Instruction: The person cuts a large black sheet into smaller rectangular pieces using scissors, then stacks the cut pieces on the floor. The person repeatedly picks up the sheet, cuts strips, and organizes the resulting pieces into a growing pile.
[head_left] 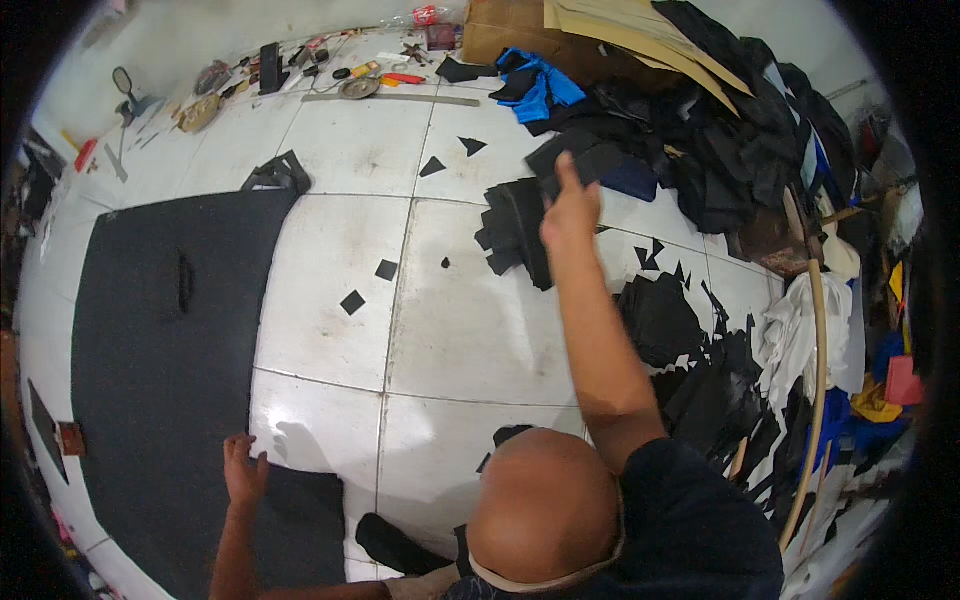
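Stretched out toward the far middle, my right hand (572, 205) grips a flat black piece of material (603, 158), its thumb on top. Just below and left of it lies a stack of black cut pieces (508, 228), some with jagged edges. My left hand (245, 470) is at the inner edge of a large black sheet (170, 370) spread over the left floor. Its fingers are apart and hold nothing; whether they touch the sheet I cannot tell. A small dark slit or mark (184, 282) shows on the sheet.
Small black squares (352, 302) and triangular scraps (432, 166) lie on white tiles. A metal ruler (390, 98) and assorted tools are along the back wall. Black cloth (715, 140) and brown paper sheets (640, 30) pile up at far right; beside a wooden pole (817, 380) lie offcuts (665, 320).
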